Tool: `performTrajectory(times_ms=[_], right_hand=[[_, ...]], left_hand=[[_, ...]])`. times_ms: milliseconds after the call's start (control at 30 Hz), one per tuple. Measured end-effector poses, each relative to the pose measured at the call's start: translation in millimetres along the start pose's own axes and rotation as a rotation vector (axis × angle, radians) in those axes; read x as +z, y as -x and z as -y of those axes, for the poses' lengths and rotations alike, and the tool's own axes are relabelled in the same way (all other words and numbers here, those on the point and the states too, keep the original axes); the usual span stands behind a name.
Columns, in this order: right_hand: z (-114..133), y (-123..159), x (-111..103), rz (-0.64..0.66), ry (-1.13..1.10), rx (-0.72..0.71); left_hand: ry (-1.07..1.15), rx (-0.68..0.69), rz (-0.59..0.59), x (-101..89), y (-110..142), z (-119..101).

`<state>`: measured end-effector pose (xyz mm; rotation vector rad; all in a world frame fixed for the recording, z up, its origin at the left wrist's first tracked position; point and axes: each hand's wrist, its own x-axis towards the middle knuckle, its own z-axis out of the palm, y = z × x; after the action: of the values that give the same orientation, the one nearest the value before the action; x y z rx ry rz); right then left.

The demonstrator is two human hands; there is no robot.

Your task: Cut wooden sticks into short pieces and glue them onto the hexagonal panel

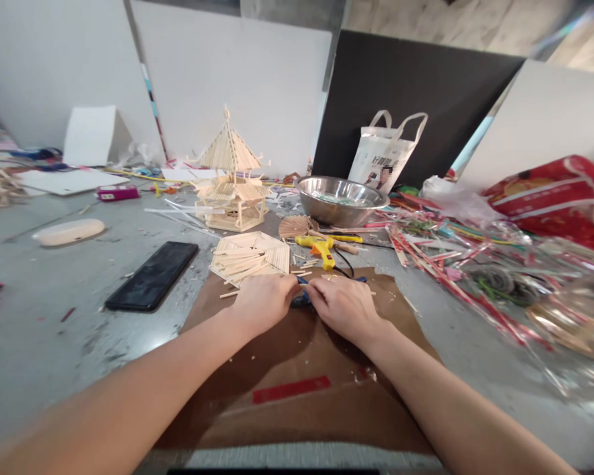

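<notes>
My left hand (266, 300) and my right hand (345, 305) meet over the brown mat (277, 349), both with fingers closed. Between them shows part of a blue-handled tool (301, 301), its kind mostly hidden. My right hand is wrapped over it, and a bit of blue sticks out beyond the knuckles. Whatever my left fingers pinch at the tool's near side is hidden. Just behind the hands lies a flat polygonal panel of wooden sticks (250, 256), with loose sticks on top. Beside it rests a yellow glue gun (321, 249) with an orange trigger.
A stick-built pavilion model (231, 175) stands behind the panel. To its right are a steel bowl (341, 200) and a white tote bag (383, 155). A black phone (153, 276) and a white oblong case (69, 232) lie left. Wrappers and strips (445, 277) clutter the right.
</notes>
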<state>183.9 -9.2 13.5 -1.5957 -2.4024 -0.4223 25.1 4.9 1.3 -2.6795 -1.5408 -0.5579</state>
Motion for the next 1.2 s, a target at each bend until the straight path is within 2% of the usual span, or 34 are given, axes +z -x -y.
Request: performTrajectory(times_ms=[133, 267, 433, 500, 667, 800, 1033, 1100, 1200], right_hand=[[-7.6, -1.1, 0.7, 0.065, -0.171, -0.069], [-10.9, -1.2, 1.3, 0.066, -0.231, -0.071], [-20.8, -4.1, 7.0, 0.116, -0.142, 0.067], [-23.5, -4.5, 9.4, 0.117, -0.143, 0.081], [-16.5, -0.8, 9.9, 0.109, -0.218, -0.064], [-9.1, 1.4, 7.8, 0.148, -0.222, -0.118], [-8.8, 0.6, 6.9, 0.143, -0.213, -0.088], [-9.3, 0.7, 6.8, 0.130, -0.221, -0.079], [-10.5, 0.5, 6.0, 0.087, -0.225, -0.044]], left_hand=[[0.252, 0.057, 0.067, -0.9, -4.1, 7.2], [0.464, 0.040, 0.105, -1.2, -8.3, 11.5], [0.478, -0.139, -0.053, -5.5, -11.6, 19.5], [0.530, -0.190, -0.069, -7.6, -12.3, 21.4], [0.846, -0.181, 0.114, -3.7, -11.9, 16.5], [0.966, -0.175, 0.159, 4.8, -10.4, 12.8], [0.967, -0.088, 0.234, 8.1, -6.9, 11.9], [0.904, -0.070, 0.193, 7.6, -6.5, 11.5], [0.775, -0.047, 0.058, 7.0, -6.6, 11.9]])
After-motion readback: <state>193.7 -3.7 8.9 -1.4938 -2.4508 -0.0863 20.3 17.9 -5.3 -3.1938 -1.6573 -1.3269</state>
